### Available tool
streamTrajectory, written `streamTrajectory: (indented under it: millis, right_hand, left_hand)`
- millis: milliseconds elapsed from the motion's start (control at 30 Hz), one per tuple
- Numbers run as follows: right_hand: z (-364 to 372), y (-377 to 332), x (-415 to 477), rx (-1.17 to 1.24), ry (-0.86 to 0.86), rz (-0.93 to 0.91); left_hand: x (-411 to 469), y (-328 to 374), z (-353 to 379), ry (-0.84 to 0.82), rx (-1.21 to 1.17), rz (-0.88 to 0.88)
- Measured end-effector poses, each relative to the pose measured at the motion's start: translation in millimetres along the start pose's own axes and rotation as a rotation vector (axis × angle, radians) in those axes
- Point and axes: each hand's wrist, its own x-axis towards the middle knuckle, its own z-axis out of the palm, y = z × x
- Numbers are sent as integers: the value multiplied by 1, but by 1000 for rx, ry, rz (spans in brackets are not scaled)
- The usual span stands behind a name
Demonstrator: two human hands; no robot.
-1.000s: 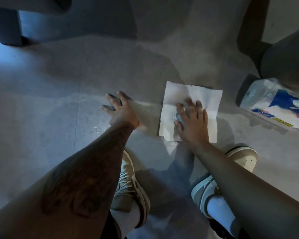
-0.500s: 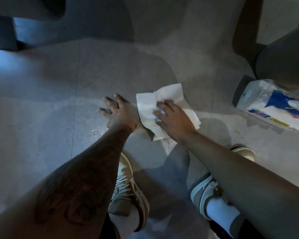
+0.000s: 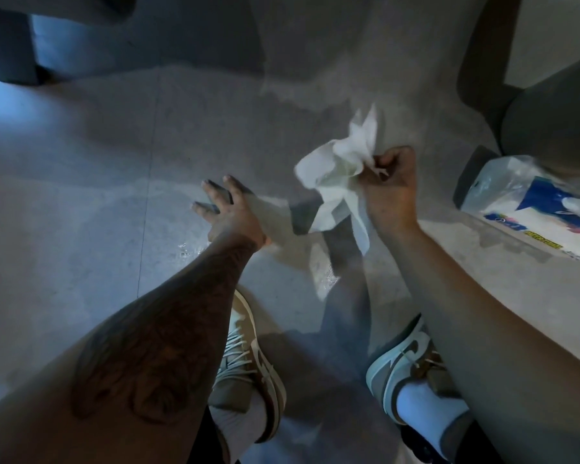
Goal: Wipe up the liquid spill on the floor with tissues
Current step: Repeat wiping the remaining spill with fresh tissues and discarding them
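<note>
Bunching tissue [image 3: 340,169] in right hand [image 3: 387,189] fingers [image 3: 380,162], off floor [image 3: 81,212].

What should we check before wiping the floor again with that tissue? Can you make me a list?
1. Tissue held firmly: the right hand grips the crumpled tissue above the floor. Ok.
2. Floor dry: wet drops glint beside the left wrist. Not ok.
3. Tissue dry enough to soak up more: cannot tell.
4. Steady support: the left hand rests on the floor with its fingers spread. Ok.
5. Spare tissues close by: the tissue pack lies on the floor to the right. Ok.
</note>
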Motion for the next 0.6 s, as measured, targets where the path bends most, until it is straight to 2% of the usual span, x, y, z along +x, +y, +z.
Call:
streamTrajectory:
  millis: [33,133,200,333,600]
  right_hand:
    - [-7,9,6,-188,2,-82]
    - [-35,36,10,-927,-181,-423]
    - [-45,42,8,-1139,-313,-538]
    - [-45,36,6,-1100,-544,-669]
    - [14,45,-9,-1090,-590,-525]
  left_hand:
    - [1,-1,1,3,3,2]
    - [4,-4,2,10,17,4]
    - [5,-4,3,6,20,5]
    - [7,-4,3,-4,11,6]
    - [6,-6,4,12,23,21]
